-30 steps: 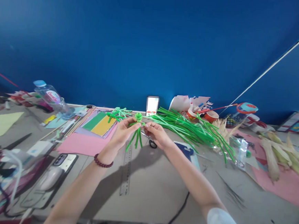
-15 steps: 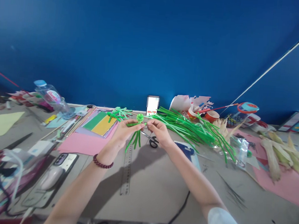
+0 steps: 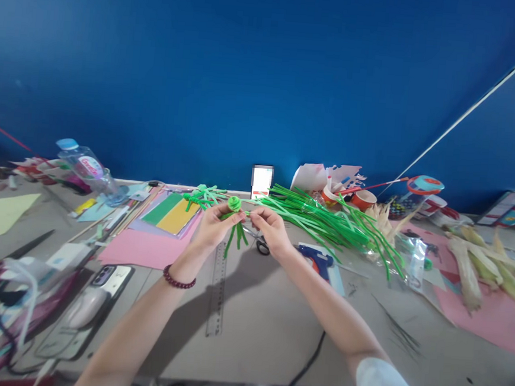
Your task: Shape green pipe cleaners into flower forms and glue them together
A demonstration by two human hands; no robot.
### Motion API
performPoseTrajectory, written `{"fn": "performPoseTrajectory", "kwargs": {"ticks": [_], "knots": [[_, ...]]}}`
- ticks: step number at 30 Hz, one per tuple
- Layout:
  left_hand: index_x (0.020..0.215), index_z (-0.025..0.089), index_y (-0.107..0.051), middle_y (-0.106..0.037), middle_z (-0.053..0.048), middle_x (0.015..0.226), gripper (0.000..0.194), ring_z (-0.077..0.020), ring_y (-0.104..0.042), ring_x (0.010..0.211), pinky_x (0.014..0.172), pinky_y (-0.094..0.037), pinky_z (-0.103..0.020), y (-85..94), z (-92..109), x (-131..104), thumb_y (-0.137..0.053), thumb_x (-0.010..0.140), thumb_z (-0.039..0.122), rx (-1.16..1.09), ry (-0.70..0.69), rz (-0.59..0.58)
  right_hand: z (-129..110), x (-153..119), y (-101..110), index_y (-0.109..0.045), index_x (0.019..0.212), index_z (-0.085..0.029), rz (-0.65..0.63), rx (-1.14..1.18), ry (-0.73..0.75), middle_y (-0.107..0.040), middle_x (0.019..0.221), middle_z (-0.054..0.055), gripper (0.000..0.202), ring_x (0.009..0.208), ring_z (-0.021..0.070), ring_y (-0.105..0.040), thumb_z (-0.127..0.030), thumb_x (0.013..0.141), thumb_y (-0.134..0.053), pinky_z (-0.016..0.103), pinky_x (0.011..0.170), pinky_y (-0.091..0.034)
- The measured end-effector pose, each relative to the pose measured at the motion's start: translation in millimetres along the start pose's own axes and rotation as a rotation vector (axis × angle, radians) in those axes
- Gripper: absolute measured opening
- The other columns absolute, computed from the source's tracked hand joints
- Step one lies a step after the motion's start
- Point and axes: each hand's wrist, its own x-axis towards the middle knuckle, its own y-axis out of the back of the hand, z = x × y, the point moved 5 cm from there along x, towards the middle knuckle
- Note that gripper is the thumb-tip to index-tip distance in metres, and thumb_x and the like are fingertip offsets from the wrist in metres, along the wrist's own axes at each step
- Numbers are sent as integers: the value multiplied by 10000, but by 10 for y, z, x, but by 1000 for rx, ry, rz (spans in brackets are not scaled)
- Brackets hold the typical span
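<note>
Between my hands is a small figure of green pipe cleaners (image 3: 234, 204), with a coiled round top and several loose ends hanging down. My left hand (image 3: 217, 222) pinches it just under the coil. The fingertips of my right hand (image 3: 269, 222) close on a thin green strand at its right side. Behind my right hand lie scissors (image 3: 262, 247), their black handles partly hidden. A clear ruler (image 3: 216, 297) rests on the table below the figure. Other green pipe cleaner pieces (image 3: 203, 198) lie just left of my left hand.
A heap of long green pipe cleaners (image 3: 327, 219) spreads to the right, near a blue glue gun (image 3: 317, 258). At left are pink paper (image 3: 141, 249), a phone (image 3: 82, 316) and a plastic bottle (image 3: 85, 164). Corn husks (image 3: 469, 269) lie far right. A lit phone (image 3: 262, 181) stands against the wall.
The coiled top has shifted slightly left and down and tilted towards me. Its hanging ends have swung to the right. Both hands keep their pinch.
</note>
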Motion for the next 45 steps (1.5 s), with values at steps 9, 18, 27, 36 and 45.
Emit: {"fn": "performPoseTrajectory", "kwargs": {"ticks": [9, 18, 27, 36, 45], "knots": [[733, 174, -693, -675, -13, 716, 174, -142, -596, 673, 636, -469, -244, 29, -55, -50, -764, 668, 319, 203, -139, 129, -254, -256, -103, -543, 704, -198, 135, -680, 560, -526, 657, 11, 180, 657, 156, -483, -216, 878, -502, 294, 646, -390], [719, 189, -668, -626, -21, 688, 174, -159, -546, 674, 633, -409, -248, -23, 189, -69, -655, 775, 353, 496, -323, 14, -380, -311, -114, -631, 851, -203, 18, -1207, 814, -633, 824, 75, 193, 899, 222, -530, -171, 924, -455, 351, 795, -358], [654, 174, -652, -531, -2, 597, 220, -129, -458, 594, 552, -340, -228, -25, 314, -48, -658, 780, 355, 612, -310, -298, -593, -95, 41, -644, 786, -206, -172, -860, 652, -666, 772, 49, 165, 804, 193, -528, -253, 907, -542, 356, 794, -406], [730, 170, -690, -644, -40, 710, 196, -151, -577, 664, 637, -481, -264, 32, 115, -55, -745, 702, 356, 176, -149, -198, -60, 15, 7, -585, 720, -199, -241, 44, -83, -524, 656, -23, 335, 580, 105, -426, -509, 702, -710, 252, 579, -342], [746, 169, -687, -672, -40, 749, 199, -163, -606, 699, 660, -492, -263, -31, 199, -120, -716, 725, 364, 245, -207, 20, 64, -179, -175, -493, 716, -219, 23, 136, -17, -463, 652, -26, 296, 609, 126, -417, -472, 729, -646, 266, 604, -363]]}}
